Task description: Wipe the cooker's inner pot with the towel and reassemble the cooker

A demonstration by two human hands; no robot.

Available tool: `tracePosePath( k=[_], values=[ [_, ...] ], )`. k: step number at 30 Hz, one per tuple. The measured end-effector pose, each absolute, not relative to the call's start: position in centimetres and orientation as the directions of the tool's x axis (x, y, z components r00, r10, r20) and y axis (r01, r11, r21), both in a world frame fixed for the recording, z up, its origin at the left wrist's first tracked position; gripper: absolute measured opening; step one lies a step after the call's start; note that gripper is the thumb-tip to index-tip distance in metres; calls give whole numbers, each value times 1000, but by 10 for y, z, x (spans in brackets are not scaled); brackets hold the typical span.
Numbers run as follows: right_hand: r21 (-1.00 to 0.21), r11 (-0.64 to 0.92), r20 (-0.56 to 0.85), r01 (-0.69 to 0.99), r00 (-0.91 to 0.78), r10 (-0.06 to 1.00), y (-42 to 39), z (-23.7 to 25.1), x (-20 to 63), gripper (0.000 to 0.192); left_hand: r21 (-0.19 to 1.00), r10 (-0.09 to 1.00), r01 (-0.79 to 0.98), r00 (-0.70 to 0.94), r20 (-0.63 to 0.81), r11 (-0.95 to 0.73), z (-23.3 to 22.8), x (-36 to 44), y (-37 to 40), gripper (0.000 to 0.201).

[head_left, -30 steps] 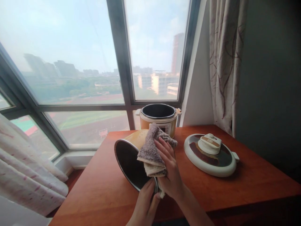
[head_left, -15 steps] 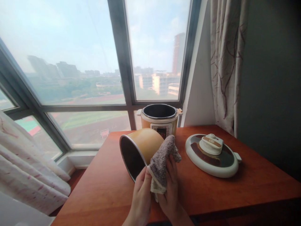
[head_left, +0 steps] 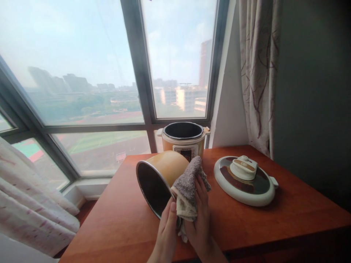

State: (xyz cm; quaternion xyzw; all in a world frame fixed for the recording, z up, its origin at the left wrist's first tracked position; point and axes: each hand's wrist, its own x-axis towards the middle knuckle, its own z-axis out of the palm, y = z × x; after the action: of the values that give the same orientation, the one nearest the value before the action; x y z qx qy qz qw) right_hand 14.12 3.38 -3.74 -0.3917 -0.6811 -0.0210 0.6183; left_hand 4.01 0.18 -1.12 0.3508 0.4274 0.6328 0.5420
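Observation:
Tilted on its side above the table, an inner pot (head_left: 171, 166) with a golden outside and a dark inside has its mouth facing left toward me. My left hand (head_left: 167, 226) grips the pot's near rim, thumb on the outer edge. A grey-brown cloth (head_left: 188, 186) with a pale border lies against the pot's outer side. My right hand (head_left: 201, 204) is closed on the cloth and presses it to the pot; part of the cloth hangs below between my hands. The pot's base is hidden behind the cloth.
Behind the pot stands the pressure cooker body (head_left: 184, 135), its top uncovered. Its round lid (head_left: 244, 180), with a white rim and knob, lies to the right on the reddish wooden table (head_left: 109, 219). Windows and curtains (head_left: 259, 80) border the table.
The cloth and my right hand have shifted slightly along the pot's side, and the cloth's folds differ. The pot has turned a little in my left hand. The camera view has shifted slightly.

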Motion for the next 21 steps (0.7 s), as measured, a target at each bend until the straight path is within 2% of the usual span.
tracePosePath(
  k=[3, 5, 8, 10, 12, 15, 18, 21],
  values=[
    [-447, 727, 874, 521, 79, 480, 43, -23, 142, 56, 982, 982, -111, -130, 139, -154, -35, 28, -3, 52],
    [-459, 735, 872, 499, 95, 480, 49, -13, 143, 54, 963, 970, 119, 3, 242, -240, -47, 13, -3, 50],
    [-507, 734, 848, 453, 108, 519, 56, -1, 144, 49, 833, 921, 413, 290, 262, -367, -57, -14, 5, 48],
    [-549, 733, 825, 401, 120, 552, 60, 6, 145, 46, 742, 890, 518, 390, 236, -425, -58, -28, 12, 48],
    [-582, 733, 806, 352, 132, 577, 64, 10, 145, 45, 693, 876, 559, 419, 238, -455, -60, -37, 17, 46],
    [-580, 743, 804, 333, 92, 587, 67, 10, 144, 44, 694, 869, 532, 382, 315, -485, -66, -40, 20, 43],
    [-526, 768, 823, 366, -9, 568, 70, 1, 141, 49, 764, 885, 447, 227, 406, -465, -72, -34, 18, 44],
    [-478, 779, 836, 406, -63, 546, 70, -12, 138, 52, 884, 936, 314, 48, 350, -347, -69, -23, 15, 50]
  ],
)
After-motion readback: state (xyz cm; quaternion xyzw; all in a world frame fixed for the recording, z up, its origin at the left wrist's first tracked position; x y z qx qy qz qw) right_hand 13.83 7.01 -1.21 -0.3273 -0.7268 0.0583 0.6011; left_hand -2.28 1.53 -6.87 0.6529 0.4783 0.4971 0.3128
